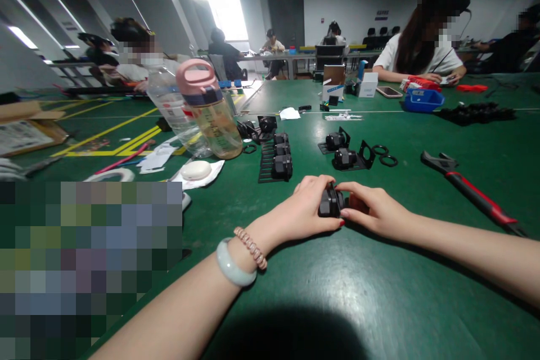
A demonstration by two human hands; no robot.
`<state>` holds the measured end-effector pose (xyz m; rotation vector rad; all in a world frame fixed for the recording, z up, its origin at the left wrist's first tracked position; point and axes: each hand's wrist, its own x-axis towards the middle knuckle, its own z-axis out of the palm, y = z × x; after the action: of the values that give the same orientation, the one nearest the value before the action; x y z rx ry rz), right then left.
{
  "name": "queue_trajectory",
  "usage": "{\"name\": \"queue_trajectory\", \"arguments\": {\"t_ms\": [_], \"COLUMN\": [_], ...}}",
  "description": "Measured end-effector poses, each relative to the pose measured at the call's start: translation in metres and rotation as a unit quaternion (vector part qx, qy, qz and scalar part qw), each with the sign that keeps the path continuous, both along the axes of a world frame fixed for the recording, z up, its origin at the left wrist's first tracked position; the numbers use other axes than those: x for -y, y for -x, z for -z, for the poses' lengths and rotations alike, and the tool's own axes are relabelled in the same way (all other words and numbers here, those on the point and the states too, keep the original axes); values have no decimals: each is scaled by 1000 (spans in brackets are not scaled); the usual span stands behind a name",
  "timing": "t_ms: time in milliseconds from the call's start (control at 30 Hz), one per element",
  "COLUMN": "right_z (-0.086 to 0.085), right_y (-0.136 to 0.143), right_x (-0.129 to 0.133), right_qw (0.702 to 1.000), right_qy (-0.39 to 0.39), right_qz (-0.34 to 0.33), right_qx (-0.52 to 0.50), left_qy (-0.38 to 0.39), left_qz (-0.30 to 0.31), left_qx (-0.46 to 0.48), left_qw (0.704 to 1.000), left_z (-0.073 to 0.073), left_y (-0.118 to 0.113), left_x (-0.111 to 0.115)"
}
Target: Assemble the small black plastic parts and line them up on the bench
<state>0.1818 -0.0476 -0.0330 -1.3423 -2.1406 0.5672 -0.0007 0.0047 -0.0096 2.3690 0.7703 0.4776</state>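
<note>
A black fitting [331, 203] is held between both hands, low over the green table [295, 275]. My left hand [306, 205] grips it from the left, with thumb and fingers around it. From the right, the fingertips of my right hand [373, 208] pinch its other side, and they cover part of it. Beyond the hands, several black fittings sit in brackets: a row [282, 156] to the left, and two bracketed ones [345, 157] straight ahead. Two black rings [388, 161] lie to the right of these.
An adjustable wrench [476, 194] with red-black handles lies at right. A pink-lidded bottle [211, 112], a clear bottle [172, 107] and a white round case [196, 170] stand or lie left. Farther back are a blue bin [423, 100], a phone [388, 91] and a seated person [422, 45].
</note>
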Motion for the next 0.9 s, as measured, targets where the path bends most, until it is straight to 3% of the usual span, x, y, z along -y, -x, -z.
{"name": "queue_trajectory", "arguments": {"t_ms": [700, 900], "right_z": [0, 6], "right_y": [0, -1], "right_x": [1, 2], "right_qw": [1000, 999], "right_qy": [4, -44], "right_qz": [-3, -17], "right_qx": [-14, 1], "left_qy": [-14, -17], "left_qz": [4, 6], "left_qx": [-19, -19], "left_qw": [1000, 1000], "left_z": [2, 1], "left_y": [1, 0], "left_x": [-1, -1]}}
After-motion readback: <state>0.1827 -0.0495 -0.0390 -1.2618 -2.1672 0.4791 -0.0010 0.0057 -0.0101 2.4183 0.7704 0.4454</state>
